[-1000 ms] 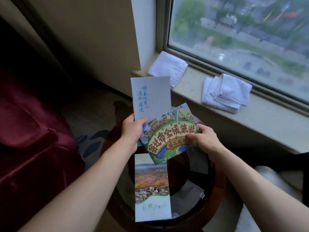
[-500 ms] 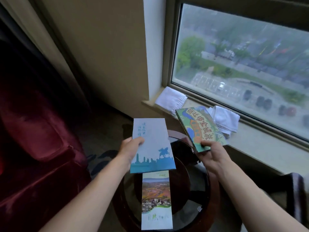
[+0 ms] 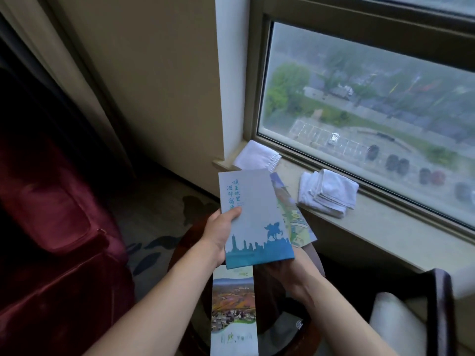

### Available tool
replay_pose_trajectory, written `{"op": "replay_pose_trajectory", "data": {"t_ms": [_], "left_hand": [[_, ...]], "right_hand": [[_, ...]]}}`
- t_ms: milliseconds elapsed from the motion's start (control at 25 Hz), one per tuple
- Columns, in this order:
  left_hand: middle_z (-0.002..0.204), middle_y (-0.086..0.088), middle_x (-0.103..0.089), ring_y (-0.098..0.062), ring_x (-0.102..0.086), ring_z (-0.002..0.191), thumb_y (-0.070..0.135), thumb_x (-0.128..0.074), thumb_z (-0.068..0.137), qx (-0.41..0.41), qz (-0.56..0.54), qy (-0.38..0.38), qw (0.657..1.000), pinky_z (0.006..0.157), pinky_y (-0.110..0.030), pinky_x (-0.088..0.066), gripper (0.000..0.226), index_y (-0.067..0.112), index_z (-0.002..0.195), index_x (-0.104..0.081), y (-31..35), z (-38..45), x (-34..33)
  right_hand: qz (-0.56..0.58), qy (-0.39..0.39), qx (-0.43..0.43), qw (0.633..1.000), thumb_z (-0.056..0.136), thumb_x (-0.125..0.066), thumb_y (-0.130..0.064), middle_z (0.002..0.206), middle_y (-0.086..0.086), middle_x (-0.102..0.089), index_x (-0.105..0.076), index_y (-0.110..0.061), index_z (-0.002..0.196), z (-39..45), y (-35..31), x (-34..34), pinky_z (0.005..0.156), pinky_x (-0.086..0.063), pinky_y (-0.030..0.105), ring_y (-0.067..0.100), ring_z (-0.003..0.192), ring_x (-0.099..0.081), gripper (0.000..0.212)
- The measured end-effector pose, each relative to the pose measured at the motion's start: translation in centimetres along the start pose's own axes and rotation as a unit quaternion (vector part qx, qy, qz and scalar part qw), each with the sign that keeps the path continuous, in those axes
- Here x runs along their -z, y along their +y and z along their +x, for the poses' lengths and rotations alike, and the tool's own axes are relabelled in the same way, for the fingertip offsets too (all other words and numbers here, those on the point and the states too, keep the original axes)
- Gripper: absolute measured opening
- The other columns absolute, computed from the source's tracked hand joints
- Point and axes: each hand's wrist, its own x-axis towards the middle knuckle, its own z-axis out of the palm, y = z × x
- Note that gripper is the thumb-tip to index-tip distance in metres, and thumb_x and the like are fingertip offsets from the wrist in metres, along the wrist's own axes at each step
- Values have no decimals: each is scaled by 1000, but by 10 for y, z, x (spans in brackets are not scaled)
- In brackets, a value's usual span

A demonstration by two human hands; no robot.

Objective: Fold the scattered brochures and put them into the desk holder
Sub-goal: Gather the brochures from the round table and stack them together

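My left hand grips the left edge of a grey-and-blue folded brochure with a city skyline and a horseman on it, thumb on top. Behind it sits a colourful green brochure, only its right strip showing. My right hand is under the lower edge of both brochures, mostly hidden by them, and appears to hold them from beneath. A third brochure with a landscape photo lies flat on the round glass-topped table below my hands. No desk holder is in view.
A red armchair fills the left side. On the stone window sill lie a flat white cloth and a stack of folded white towels. A pale-cushioned chair stands at the lower right.
My right hand has brought the green brochure back from near the sill and slid it behind the grey-blue one. Both hands now hold the two brochures together, higher in view.
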Motion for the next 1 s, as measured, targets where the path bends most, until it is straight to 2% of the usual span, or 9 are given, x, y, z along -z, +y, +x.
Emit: {"op": "replay_pose_trajectory", "data": {"t_ms": [80, 120, 280, 440, 560, 640, 800, 920, 1000], "left_hand": [[111, -16, -74, -36, -72, 99, 19, -60, 99, -4, 7, 13, 1000, 86, -50, -59, 19, 13, 117, -62, -4, 1, 4], [109, -15, -74, -34, -72, 96, 18, -61, 99, -7, 11, 20, 1000, 80, -46, -60, 17, 13, 115, -63, -6, 1, 7], [113, -16, -73, -35, -72, 101, 16, -59, 100, 7, 49, 16, 999, 86, -50, -59, 20, 12, 119, -62, -6, 0, 23], [111, -13, -76, -32, -75, 97, 18, -60, 99, 33, 69, -34, 996, 76, -44, -62, 21, 14, 120, -62, -9, 1, 29], [109, -8, -74, -26, -76, 89, 23, -65, 96, -14, 163, 67, 984, 71, -41, -64, 26, 17, 120, -57, -15, 13, 36], [110, -5, -69, -24, -73, 90, 22, -62, 96, -34, 206, 113, 971, 72, -40, -63, 27, 21, 120, -50, -17, 20, 44], [112, -3, -68, -25, -71, 97, 28, -54, 97, -31, 167, 95, 981, 72, -40, -61, 24, 30, 122, -51, -16, 24, 55], [110, -2, -71, -23, -72, 95, 37, -55, 96, -29, 158, 66, 985, 56, -28, -55, 21, 32, 117, -55, -12, 21, 62], [111, -2, -72, -22, -73, 95, 40, -55, 97, -27, 140, 52, 988, 56, -28, -54, 23, 30, 117, -57, -11, 22, 64]], "right_hand": [[-58, -39, 6, 998, 67, -77, -20, 113, 31, -68, -80, -15, 98, -7, 1, -2, 103, -46, 64, 44, 101, -64, 31], [-67, -53, 3, 996, 65, -77, -20, 113, 26, -71, -81, -16, 96, -10, -2, 0, 102, -49, 60, 43, 102, -65, 31], [11, -47, -32, 998, 75, -70, -20, 117, 18, -73, -71, -8, 120, -5, -29, 25, 82, -60, 40, 30, 97, -72, 46], [-115, -16, -26, 993, 94, -55, 3, 107, 22, -76, -66, -8, 120, -1, -47, 30, 62, -62, 38, 37, 91, -76, 31], [-158, 27, 25, 987, 93, -53, 10, 92, 15, -79, -62, -6, 116, 0, -42, 31, 56, -61, 35, 33, 83, -77, 29], [-166, 46, 50, 984, 93, -53, 11, 86, 10, -79, -60, -7, 112, -3, -37, 32, 54, -61, 33, 29, 78, -78, 27], [-119, 112, 81, 983, 91, -57, 10, 90, 16, -78, -62, -5, 114, -3, -37, 47, 63, -64, 44, 34, 81, -77, 28], [-31, 85, 63, 994, 91, -54, 10, 96, 20, -77, -64, -9, 114, -9, -48, 69, 56, -62, 40, 37, 81, -77, 31], [-33, 33, 48, 998, 89, -55, 8, 105, 21, -76, -66, -12, 117, -15, -53, 83, 59, -62, 39, 38, 87, -76, 36]]}}
